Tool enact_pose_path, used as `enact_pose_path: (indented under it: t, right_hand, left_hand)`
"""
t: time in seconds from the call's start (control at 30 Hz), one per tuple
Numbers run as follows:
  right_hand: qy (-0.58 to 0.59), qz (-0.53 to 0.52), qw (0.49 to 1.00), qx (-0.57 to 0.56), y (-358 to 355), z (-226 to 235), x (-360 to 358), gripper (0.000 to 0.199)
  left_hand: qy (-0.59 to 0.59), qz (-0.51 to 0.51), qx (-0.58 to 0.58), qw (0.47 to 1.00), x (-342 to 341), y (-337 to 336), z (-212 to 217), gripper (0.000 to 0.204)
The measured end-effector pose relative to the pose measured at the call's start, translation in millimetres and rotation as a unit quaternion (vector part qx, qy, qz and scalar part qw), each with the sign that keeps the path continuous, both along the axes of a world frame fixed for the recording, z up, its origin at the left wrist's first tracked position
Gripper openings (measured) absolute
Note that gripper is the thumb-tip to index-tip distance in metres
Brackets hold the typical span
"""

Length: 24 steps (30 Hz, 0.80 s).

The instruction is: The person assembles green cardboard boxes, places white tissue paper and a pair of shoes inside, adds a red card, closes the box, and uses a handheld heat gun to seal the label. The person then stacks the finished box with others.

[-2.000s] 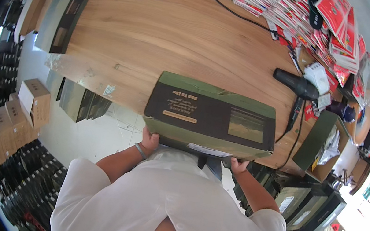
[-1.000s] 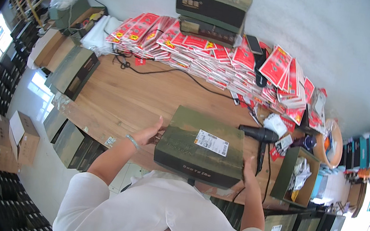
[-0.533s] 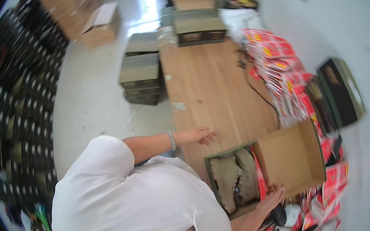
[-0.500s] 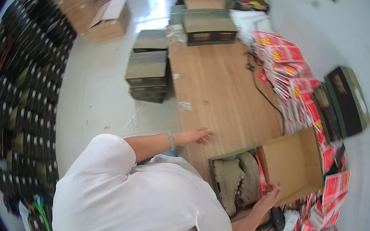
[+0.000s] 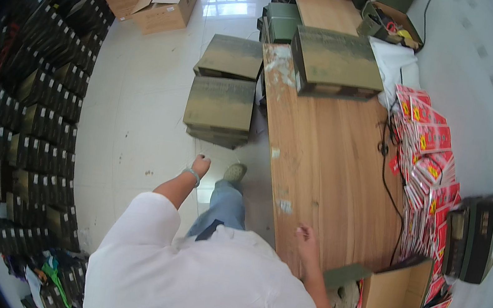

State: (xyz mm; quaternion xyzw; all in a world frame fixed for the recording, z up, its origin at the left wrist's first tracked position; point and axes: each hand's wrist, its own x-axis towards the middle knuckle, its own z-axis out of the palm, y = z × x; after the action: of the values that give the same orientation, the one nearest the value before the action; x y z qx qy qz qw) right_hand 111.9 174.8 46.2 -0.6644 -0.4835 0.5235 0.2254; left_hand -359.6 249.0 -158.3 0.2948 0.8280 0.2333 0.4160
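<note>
Released since a moment ago: the open shoebox (image 5: 394, 294), now left at the near right corner of the wooden table (image 5: 327, 165), lid up. Left hand (image 5: 200, 163) out over the floor, loosely fisted and empty; right hand (image 5: 308, 241) at the table edge, fingers slack, gripping nothing. Counted: one open shoebox, one closed green box (image 5: 337, 63) at the table's far end, two green stacks (image 5: 220, 103) on the floor beside it.

Glossy white floor (image 5: 138, 120) (window glare, probably), pale wall (image 5: 486, 106).
</note>
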Motion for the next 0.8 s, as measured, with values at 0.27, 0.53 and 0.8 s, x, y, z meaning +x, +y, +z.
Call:
enact_pose_path:
  t: [0.27,0.53,0.8]
  right_hand:
    - [0.027,0.175,0.980,-0.092,221.2,-110.1,-255.8,0.046]
    - [-0.090,0.038,0.976,-0.194,325.4,-240.2,-334.7,0.074]
    - [0.287,0.031,0.920,-0.266,305.9,-178.0,-375.1,0.059]
  left_hand:
    - [0.075,0.078,-0.100,0.989,-153.4,101.6,-18.7,0.062]
    - [-0.079,0.154,-0.066,0.983,-212.8,140.7,-78.6,0.076]
    - [-0.242,0.041,-0.124,0.961,-220.3,148.5,-44.6,0.077]
